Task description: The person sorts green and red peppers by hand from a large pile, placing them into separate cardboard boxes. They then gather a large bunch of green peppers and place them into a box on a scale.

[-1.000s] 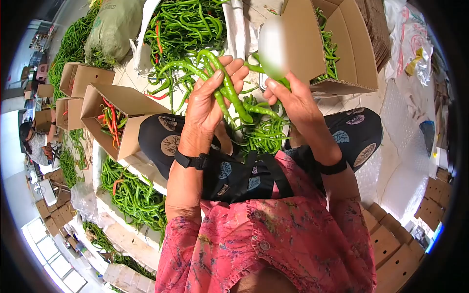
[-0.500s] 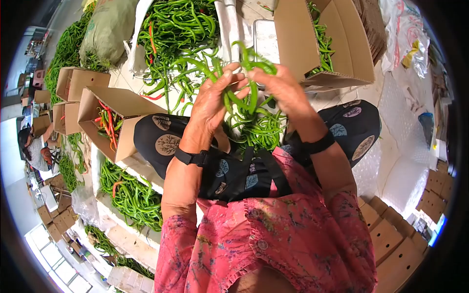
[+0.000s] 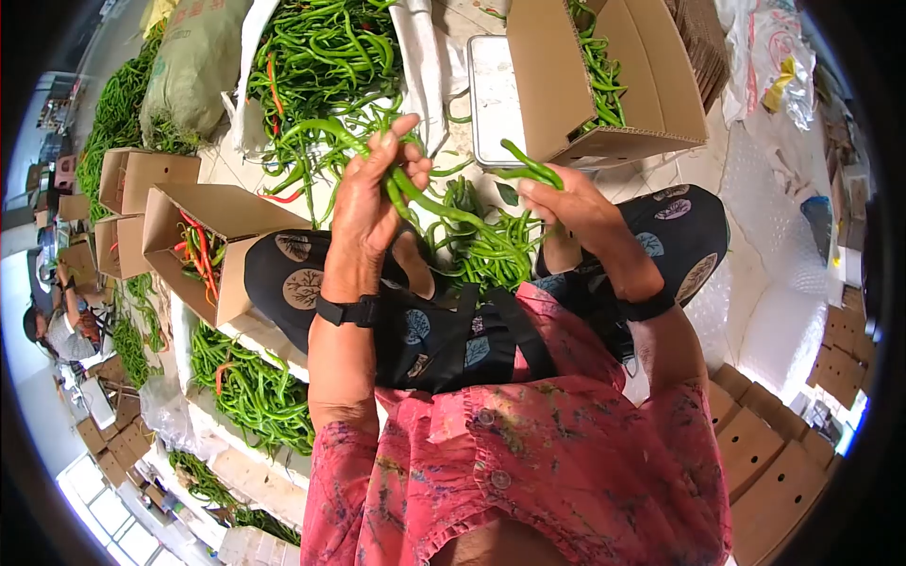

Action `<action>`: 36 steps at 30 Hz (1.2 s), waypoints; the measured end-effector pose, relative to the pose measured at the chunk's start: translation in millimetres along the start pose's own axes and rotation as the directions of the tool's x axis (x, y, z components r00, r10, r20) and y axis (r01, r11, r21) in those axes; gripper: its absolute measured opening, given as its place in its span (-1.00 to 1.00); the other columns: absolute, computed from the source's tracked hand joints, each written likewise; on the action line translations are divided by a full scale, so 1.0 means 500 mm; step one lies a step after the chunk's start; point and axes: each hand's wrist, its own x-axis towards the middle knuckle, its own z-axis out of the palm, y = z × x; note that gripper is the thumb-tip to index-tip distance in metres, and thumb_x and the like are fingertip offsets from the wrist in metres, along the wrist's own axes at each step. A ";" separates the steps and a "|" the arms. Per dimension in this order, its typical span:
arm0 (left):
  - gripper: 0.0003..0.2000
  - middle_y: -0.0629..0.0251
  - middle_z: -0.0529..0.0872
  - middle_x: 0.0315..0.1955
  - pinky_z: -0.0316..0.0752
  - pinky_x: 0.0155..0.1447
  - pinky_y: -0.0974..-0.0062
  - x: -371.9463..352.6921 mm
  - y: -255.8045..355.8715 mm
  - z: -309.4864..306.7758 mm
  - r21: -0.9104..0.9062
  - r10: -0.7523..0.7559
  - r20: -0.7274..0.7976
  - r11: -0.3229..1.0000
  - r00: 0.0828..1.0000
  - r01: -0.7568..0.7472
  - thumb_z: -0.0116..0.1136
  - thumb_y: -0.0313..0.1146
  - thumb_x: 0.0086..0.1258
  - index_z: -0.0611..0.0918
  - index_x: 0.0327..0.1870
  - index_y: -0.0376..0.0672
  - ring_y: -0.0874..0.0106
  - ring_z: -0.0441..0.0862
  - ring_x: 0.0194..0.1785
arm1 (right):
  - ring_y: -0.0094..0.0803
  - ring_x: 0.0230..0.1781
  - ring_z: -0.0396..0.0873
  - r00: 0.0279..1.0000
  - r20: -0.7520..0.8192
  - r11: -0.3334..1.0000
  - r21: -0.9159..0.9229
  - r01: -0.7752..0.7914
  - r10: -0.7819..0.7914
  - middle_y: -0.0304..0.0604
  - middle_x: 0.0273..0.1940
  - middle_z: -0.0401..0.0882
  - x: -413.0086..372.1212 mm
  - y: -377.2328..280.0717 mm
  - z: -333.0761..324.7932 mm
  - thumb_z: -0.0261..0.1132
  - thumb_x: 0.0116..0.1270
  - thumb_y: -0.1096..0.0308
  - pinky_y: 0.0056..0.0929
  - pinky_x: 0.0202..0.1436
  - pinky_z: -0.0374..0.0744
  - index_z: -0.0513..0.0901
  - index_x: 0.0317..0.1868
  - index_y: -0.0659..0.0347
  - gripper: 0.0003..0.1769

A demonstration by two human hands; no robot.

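My left hand (image 3: 373, 193) is closed round a few long green peppers (image 3: 436, 206), which stick out on both sides of the fingers. To the right, apart from it, my right hand (image 3: 571, 203) pinches green peppers (image 3: 530, 163) between thumb and fingers. Between my knees lies a pile of green peppers (image 3: 495, 250). Beyond my left hand, a larger heap of green peppers (image 3: 326, 57) with a few red ones spills from a white sack (image 3: 418, 66).
An open carton (image 3: 557, 80) of green peppers stands at the front right beside a metal tray (image 3: 493, 99). A carton (image 3: 222, 208) with red peppers is by my left knee. Flat cartons (image 3: 769, 462) lie at lower right. Another person (image 3: 66, 330) is at far left.
My hands have moved apart, the right one rightward and downward with peppers in its fingers. My left hand still holds peppers. The whole view has shifted slightly.
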 end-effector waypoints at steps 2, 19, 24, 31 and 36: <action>-0.56 0.19 0.63 -0.30 0.67 -0.15 0.52 0.007 -0.014 0.011 -0.086 -0.030 0.086 0.996 0.996 0.038 0.05 -0.28 0.52 0.41 0.28 -0.41 0.37 0.68 -0.22 | -0.52 -0.09 0.58 0.997 0.015 0.995 0.051 -0.081 0.081 -0.13 -0.08 0.64 0.016 -0.032 0.047 0.21 0.43 0.11 -0.52 0.00 0.48 0.55 0.13 0.34 -0.54; -0.34 0.13 0.42 0.27 0.24 0.40 0.36 -0.031 -0.093 0.105 0.319 -0.049 -0.031 0.946 0.998 0.056 -0.11 0.09 0.54 0.20 0.45 -0.24 0.30 0.35 0.32 | -0.02 0.13 0.46 0.850 -0.073 0.831 -0.265 0.489 -0.522 0.08 0.05 0.48 0.037 -0.043 0.141 0.17 0.35 0.39 -0.15 0.27 0.39 0.20 0.38 0.31 -0.38; -0.27 0.07 0.37 0.31 0.22 0.41 0.37 -0.028 -0.064 0.142 0.199 -0.067 0.072 0.979 0.995 0.052 -0.22 0.19 0.54 0.11 0.49 -0.25 0.29 0.32 0.37 | -0.27 0.05 0.58 0.954 0.033 0.737 0.643 0.208 -0.298 -0.04 0.07 0.52 0.038 -0.076 0.119 0.14 0.40 0.45 -0.37 0.13 0.53 0.24 0.38 0.29 -0.44; -0.23 -0.05 0.46 0.28 0.39 0.28 0.32 -0.051 0.031 0.136 0.227 0.119 0.048 0.966 0.992 -0.127 0.18 -0.06 0.41 0.08 0.51 -0.17 0.24 0.50 0.24 | -0.32 -0.04 0.55 0.909 0.013 0.590 0.765 0.260 -0.418 -0.07 -0.07 0.56 0.025 -0.142 0.009 0.12 0.43 0.42 -0.34 0.20 0.45 0.38 0.29 0.40 -0.54; -0.40 0.05 0.69 -0.11 0.54 -0.07 0.51 -0.074 0.160 0.097 0.358 0.214 0.029 0.910 0.976 -0.210 0.22 -0.21 0.37 0.37 0.34 -0.35 0.41 0.64 -0.13 | -0.27 0.03 0.56 0.903 -0.122 0.537 0.768 0.349 -0.412 -0.02 0.04 0.56 0.023 -0.169 -0.072 0.15 0.41 0.47 -0.25 0.15 0.51 0.39 0.27 0.38 -0.55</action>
